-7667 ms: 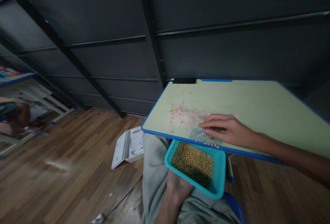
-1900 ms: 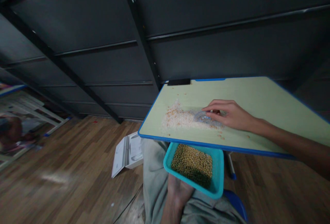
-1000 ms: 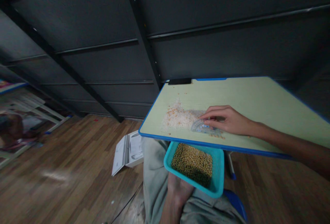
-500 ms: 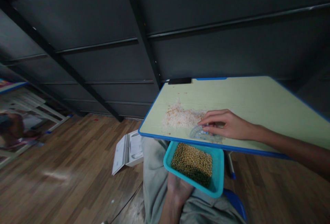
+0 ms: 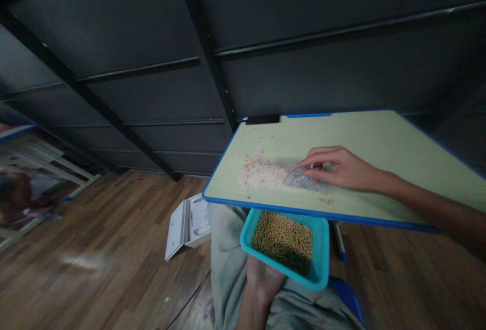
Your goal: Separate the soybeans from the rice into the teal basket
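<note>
My right hand pinches a clear plastic protractor over the tabletop, its fingers closed on the straight side. The protractor's curved edge meets a pile of white rice-like grains with orange-yellow bits mixed in. Below the table's front edge, my left hand supports a turquoise plastic tray from underneath; its fingers are hidden under the tray. Yellowish and green beans or peas lie in the tray. A few yellowish pieces sit on the table just below my right hand.
The pale green table has a blue rim. A black flat object lies at its far left edge, by a dark panelled wall. On the wooden floor stand an open white box and a blue stool. Another person's leg shows far left.
My right hand and the protractor have moved away from the table's front edge, toward the far side. Some yellowish pieces now show below them. My left hand and the tray have hardly moved.
</note>
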The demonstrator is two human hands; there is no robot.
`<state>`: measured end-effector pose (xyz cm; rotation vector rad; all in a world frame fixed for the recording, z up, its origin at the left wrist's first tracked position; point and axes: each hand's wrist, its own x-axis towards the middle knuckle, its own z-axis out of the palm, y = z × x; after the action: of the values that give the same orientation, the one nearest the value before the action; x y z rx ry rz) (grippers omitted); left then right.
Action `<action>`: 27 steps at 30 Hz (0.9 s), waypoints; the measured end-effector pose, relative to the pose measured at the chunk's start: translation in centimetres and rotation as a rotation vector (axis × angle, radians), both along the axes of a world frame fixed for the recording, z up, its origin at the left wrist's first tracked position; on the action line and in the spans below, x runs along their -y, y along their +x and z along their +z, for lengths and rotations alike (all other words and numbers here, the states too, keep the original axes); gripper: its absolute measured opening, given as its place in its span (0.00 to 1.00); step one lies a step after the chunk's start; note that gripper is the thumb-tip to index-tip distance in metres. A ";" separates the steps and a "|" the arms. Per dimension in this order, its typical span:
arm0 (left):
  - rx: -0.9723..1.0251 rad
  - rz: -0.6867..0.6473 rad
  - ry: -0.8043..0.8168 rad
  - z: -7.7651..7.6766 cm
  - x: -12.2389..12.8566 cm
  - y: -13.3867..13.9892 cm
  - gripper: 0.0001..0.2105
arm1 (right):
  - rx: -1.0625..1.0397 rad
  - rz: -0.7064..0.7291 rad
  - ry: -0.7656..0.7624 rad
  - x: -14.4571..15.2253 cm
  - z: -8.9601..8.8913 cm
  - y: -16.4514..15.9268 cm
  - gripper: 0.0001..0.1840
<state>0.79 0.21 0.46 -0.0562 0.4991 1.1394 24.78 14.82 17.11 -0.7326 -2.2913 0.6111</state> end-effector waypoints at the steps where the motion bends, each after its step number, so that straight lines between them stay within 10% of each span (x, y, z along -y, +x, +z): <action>1: 0.003 -0.013 0.010 0.2 0.0 0.0 0.20 | 0.013 -0.007 0.001 -0.2 0.2 0.2 0.14; 16: 0.058 0.062 0.096 -0.5 0.1 1.5 0.17 | 0.120 -0.133 0.090 -0.6 2.7 4.2 0.14; 27: 0.169 0.174 -0.149 -2.4 1.6 4.4 0.17 | 0.113 -0.587 0.227 6.7 -1.8 10.4 0.14</action>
<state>5.23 -1.37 -1.95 -0.3282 0.4336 1.2534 35.19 8.15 15.34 -1.2754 -2.0455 0.0378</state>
